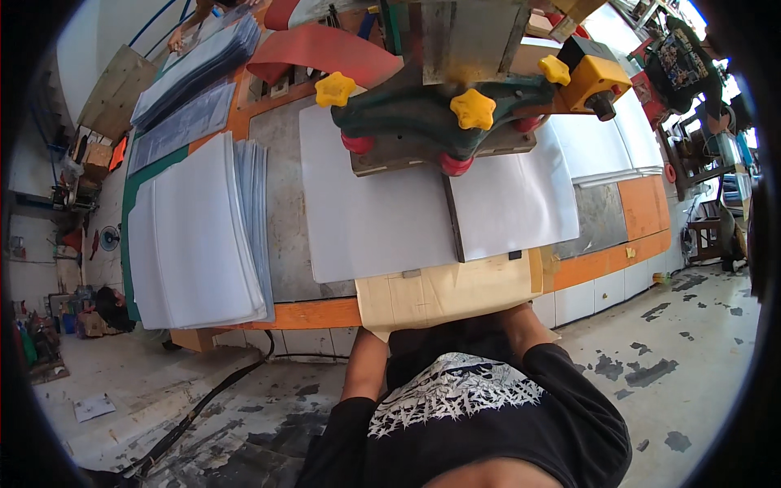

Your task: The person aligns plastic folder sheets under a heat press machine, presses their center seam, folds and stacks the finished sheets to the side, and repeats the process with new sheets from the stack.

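Both of my forearms reach under the front edge of the work table, beneath a tan board [447, 291] that overhangs the edge. My left forearm [366, 366] and my right forearm [525, 327] show, but both hands are hidden below the board. Above it, a white sheet [374, 211] lies flat on the grey table plate, with another white sheet [517, 203] to its right. A thin dark bar [454, 220] runs between them. Over the sheets hangs a green press head [439, 114] with yellow star knobs [473, 109] and red round pads [456, 164].
A stack of white sheets [191, 244] sits at the left, with clear plastic sheets [183, 126] behind it. More white sheets [606, 146] lie at the right, near a yellow switch box [598, 81]. Another person's hand [176, 39] shows at the far left.
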Available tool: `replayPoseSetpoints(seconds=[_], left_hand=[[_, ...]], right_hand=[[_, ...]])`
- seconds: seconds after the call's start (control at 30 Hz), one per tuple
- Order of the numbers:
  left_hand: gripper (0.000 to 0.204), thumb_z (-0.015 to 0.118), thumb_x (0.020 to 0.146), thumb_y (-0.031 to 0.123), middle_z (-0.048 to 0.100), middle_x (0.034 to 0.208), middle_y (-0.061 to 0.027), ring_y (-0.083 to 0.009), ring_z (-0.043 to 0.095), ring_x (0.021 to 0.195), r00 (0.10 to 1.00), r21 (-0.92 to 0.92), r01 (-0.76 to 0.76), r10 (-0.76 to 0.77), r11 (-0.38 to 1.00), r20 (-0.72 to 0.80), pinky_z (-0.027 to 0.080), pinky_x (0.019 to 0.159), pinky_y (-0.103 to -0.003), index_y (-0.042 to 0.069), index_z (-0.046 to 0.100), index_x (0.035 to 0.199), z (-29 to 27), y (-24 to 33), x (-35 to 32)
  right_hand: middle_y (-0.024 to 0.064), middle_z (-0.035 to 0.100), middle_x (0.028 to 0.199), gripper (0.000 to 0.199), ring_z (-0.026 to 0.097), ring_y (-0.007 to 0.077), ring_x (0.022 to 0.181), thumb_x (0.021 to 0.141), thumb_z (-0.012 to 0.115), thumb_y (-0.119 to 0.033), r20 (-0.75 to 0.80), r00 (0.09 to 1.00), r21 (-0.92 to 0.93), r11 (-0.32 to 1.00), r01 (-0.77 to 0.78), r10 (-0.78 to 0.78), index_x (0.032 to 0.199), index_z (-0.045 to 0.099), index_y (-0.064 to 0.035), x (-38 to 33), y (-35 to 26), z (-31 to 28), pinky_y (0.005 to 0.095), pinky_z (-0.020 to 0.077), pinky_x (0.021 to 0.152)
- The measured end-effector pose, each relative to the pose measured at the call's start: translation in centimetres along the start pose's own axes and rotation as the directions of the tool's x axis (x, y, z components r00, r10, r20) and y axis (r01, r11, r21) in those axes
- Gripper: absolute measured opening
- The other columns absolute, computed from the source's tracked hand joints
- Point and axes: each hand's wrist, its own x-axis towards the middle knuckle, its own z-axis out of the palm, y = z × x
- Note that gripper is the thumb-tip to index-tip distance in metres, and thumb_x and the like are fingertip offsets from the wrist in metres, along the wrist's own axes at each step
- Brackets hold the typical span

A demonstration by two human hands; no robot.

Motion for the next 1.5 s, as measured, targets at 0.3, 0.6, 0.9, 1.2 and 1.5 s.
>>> replayPoseSetpoints(seconds=[0.3, 0.6, 0.9, 1.2, 1.5], left_hand=[[0.054, 0.055, 0.102, 0.028, 0.048, 0.141, -0.0206, -0.0298, 0.048, 0.13, 1.0, 0.023, 0.014, -0.014, 1.0, 0.013, 0.04, 0.106, -0.046, -0.001, 0.044, 0.145, -0.1, 0.6, 0.8], [0.053, 0.055, 0.102, 0.029, 0.05, 0.139, -0.0205, -0.0294, 0.05, 0.128, 0.999, 0.04, 0.02, -0.021, 0.999, 0.026, 0.041, 0.105, -0.046, -0.002, 0.045, 0.144, -0.1, 1.3, 1.6], [0.052, 0.055, 0.102, 0.029, 0.051, 0.137, -0.0203, -0.029, 0.051, 0.126, 0.999, 0.047, 0.029, -0.03, 0.998, 0.028, 0.042, 0.104, -0.045, -0.002, 0.047, 0.143, -0.3, 2.3, 2.1], [0.052, 0.055, 0.102, 0.03, 0.053, 0.135, -0.0201, -0.0286, 0.053, 0.124, 0.999, 0.057, 0.025, -0.027, 0.998, 0.037, 0.044, 0.102, -0.044, -0.002, 0.048, 0.142, -0.1, 2.7, 2.6], [0.051, 0.056, 0.102, 0.03, 0.054, 0.133, -0.0199, -0.0282, 0.055, 0.122, 0.999, 0.065, 0.015, -0.018, 0.998, 0.039, 0.045, 0.101, -0.043, -0.002, 0.049, 0.141, -0.3, 2.7, 3.5]], right_hand=[[0.0148, 0.061, 0.138, 0.045, 0.06, 0.0303, 0.122, 0.103, 0.056, -0.023, 0.01, 1.0, -0.001, 1.0, 0.002, -0.002, 0.142, 0.05, -0.0017, 0.0, 0.1, 0.0, 0.0416, 0.0483, 0.102], [0.0145, 0.061, 0.138, 0.044, 0.061, 0.0301, 0.122, 0.103, 0.056, -0.023, 0.017, 1.0, 0.0, 1.0, -0.008, 0.008, 0.142, 0.05, -0.002, -0.2, 0.2, 0.2, 0.0419, 0.049, 0.101], [0.0142, 0.061, 0.137, 0.044, 0.061, 0.0298, 0.122, 0.103, 0.055, -0.023, 0.023, 1.0, -0.001, 1.0, 0.005, -0.005, 0.142, 0.05, -0.0023, 0.1, 0.0, -0.1, 0.0422, 0.0497, 0.101], [0.0139, 0.062, 0.137, 0.044, 0.061, 0.0296, 0.121, 0.104, 0.055, -0.024, 0.027, 1.0, -0.005, 1.0, 0.011, -0.01, 0.141, 0.05, -0.0026, 0.4, 0.2, -0.6, 0.0425, 0.0503, 0.1], [0.0136, 0.062, 0.136, 0.043, 0.062, 0.0293, 0.121, 0.104, 0.055, -0.024, 0.016, 1.0, -0.012, 1.0, 0.017, -0.016, 0.141, 0.051, -0.0029, 0.9, 0.4, -1.0, 0.0428, 0.051, 0.099]])
